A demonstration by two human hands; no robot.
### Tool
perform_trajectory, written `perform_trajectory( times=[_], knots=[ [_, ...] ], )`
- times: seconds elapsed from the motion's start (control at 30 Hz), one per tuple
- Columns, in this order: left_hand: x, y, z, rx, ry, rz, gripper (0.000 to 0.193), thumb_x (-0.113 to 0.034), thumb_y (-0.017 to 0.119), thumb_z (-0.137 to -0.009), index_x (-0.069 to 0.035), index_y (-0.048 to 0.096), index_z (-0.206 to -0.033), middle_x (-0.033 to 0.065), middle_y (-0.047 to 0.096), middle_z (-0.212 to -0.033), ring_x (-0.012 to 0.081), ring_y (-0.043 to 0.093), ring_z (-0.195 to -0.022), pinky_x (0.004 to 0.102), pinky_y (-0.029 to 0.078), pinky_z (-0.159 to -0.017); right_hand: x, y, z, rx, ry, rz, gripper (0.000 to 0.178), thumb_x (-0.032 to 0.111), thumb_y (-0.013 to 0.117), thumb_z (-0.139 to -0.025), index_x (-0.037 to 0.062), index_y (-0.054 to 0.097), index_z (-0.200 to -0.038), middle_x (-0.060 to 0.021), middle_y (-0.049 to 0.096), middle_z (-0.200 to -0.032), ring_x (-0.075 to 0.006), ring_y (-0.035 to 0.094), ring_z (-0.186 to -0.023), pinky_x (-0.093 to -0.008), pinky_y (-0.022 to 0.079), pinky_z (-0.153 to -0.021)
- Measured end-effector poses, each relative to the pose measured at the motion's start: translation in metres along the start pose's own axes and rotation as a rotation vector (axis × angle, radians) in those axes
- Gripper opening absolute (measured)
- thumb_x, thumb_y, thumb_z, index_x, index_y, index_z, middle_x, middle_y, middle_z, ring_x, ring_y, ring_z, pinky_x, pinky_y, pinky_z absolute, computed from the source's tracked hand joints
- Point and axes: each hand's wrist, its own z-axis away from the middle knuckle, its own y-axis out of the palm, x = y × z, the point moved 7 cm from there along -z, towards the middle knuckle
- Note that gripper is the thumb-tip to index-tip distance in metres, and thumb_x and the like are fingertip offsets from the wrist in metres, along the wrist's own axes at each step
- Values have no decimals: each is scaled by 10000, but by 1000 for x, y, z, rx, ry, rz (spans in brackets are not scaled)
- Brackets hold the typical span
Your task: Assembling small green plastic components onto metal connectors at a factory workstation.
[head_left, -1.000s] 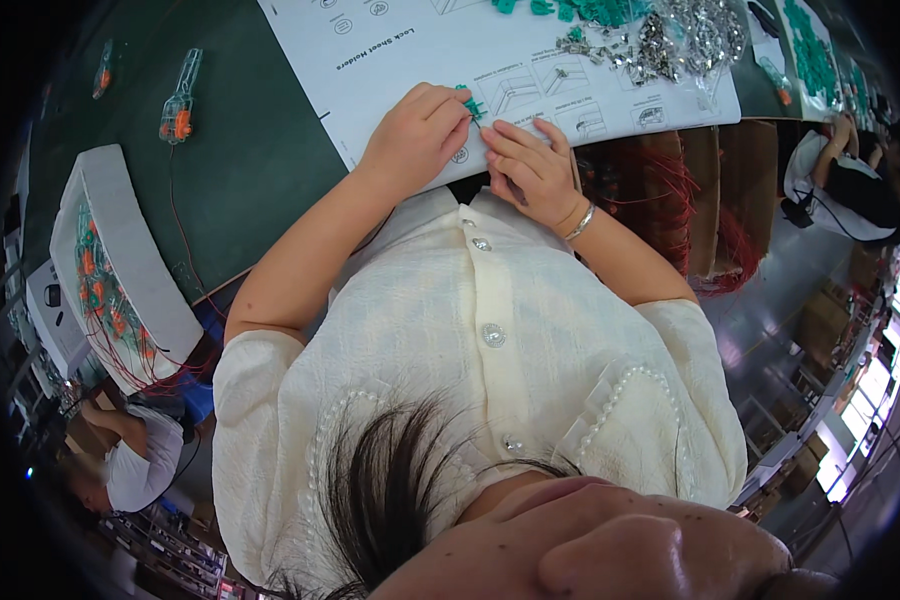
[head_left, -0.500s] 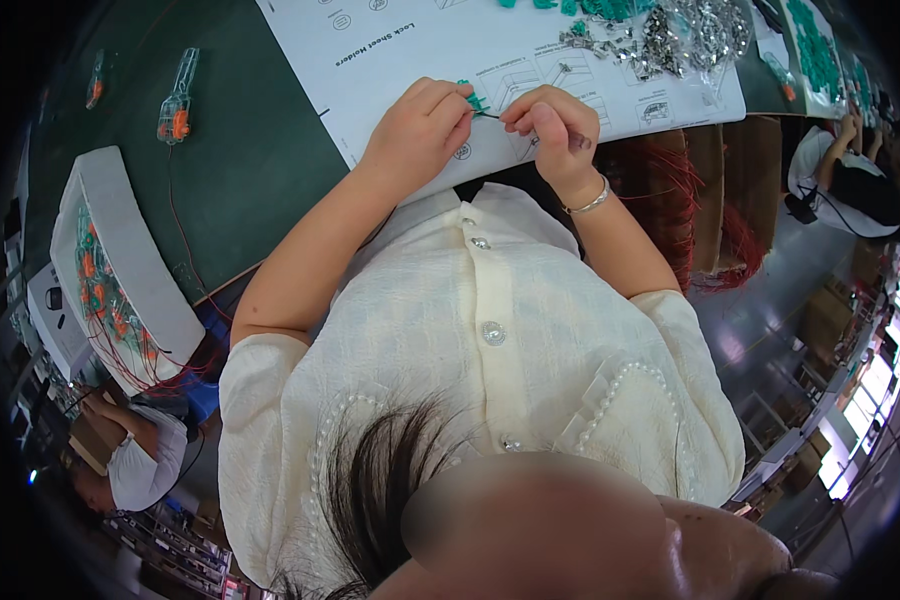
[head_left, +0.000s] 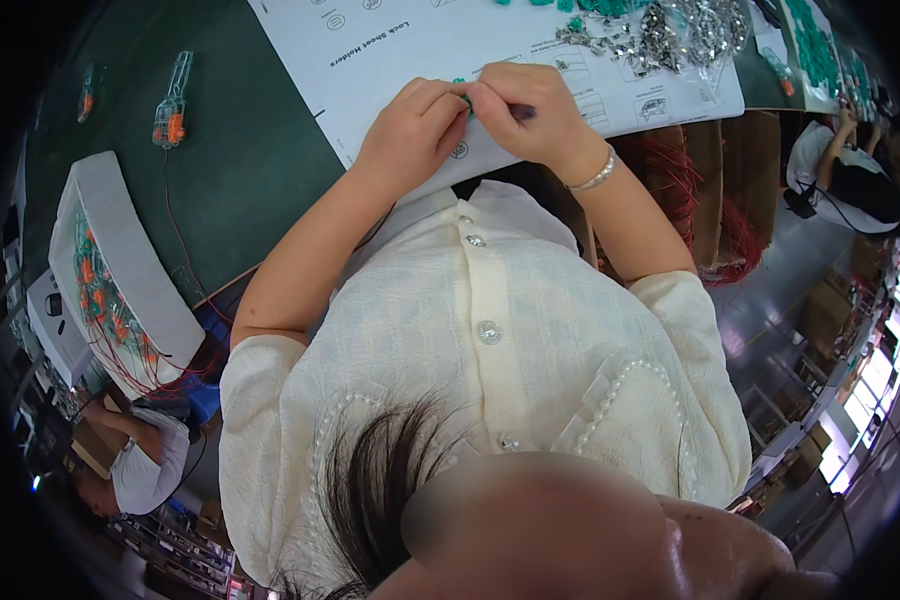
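Above the printed white sheet (head_left: 370,75), my two hands meet at their fingertips. My left hand (head_left: 410,135) pinches a small green plastic part (head_left: 460,82), mostly covered by the fingers. Curled around a slim hand tool (head_left: 522,112) is my right hand (head_left: 545,120). Only the tool's dark handle end shows; its tip is hidden behind the fingers. To the right on the sheet lie a heap of small silvery metal pieces (head_left: 665,40) and loose green plastic parts (head_left: 610,8).
Clear-and-orange wired units (head_left: 170,115) lie on the dark green tabletop (head_left: 250,190). A white foam tray (head_left: 155,250) of similar units stands left. Cardboard boxes (head_left: 705,180) with red wires sit below the table edge. Other people work at both sides.
My right hand has moved left and closed in against my left hand, bringing the tool with it. The tool's thin shaft, seen before, is now hidden. My left hand has hardly moved.
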Motion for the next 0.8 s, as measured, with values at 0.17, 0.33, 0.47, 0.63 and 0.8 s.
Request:
perform_trajectory(
  times=[0.17,0.33,0.47,0.63,0.8],
  knots=[
    [-2,0,3,28,-53,17,138,-22,715,-855,-26,642,-972,93,683,-1060,301,634,-907,390,552,-785,-4,1,-3,-69,150,-26,258,179,628,-954,52,663,-732,-78,639,-668,-239,599,-582,-324,479,-544],
    [-4,0,4,-1,-80,19,121,-16,708,-883,-15,676,-1000,117,709,-1088,296,641,-912,384,539,-807,-33,-49,28,-357,269,-392,231,208,625,-998,27,716,-888,-101,713,-837,-141,619,-695,-280,495,-648],
    [-4,-1,2,8,-124,26,75,-22,703,-891,-9,669,-957,123,715,-1057,289,644,-919,385,537,-809,-66,-89,58,-299,643,165,149,181,701,-950,49,745,-1001,-109,707,-900,-156,624,-709,-294,514,-670],
    [-3,2,1,-11,-138,25,72,-26,713,-878,-8,662,-926,124,714,-1043,283,644,-913,381,535,-801,-63,-69,69,-245,472,433,159,157,772,-870,63,758,-999,-89,664,-865,-207,646,-729,-325,540,-681],
    [-3,2,0,-43,-148,8,79,-21,723,-855,-15,662,-904,116,713,-1035,282,641,-901,376,531,-779,-58,-56,66,-393,342,550,171,131,815,-799,79,751,-949,-67,653,-898,-232,653,-771,-341,561,-696]
  ],
)
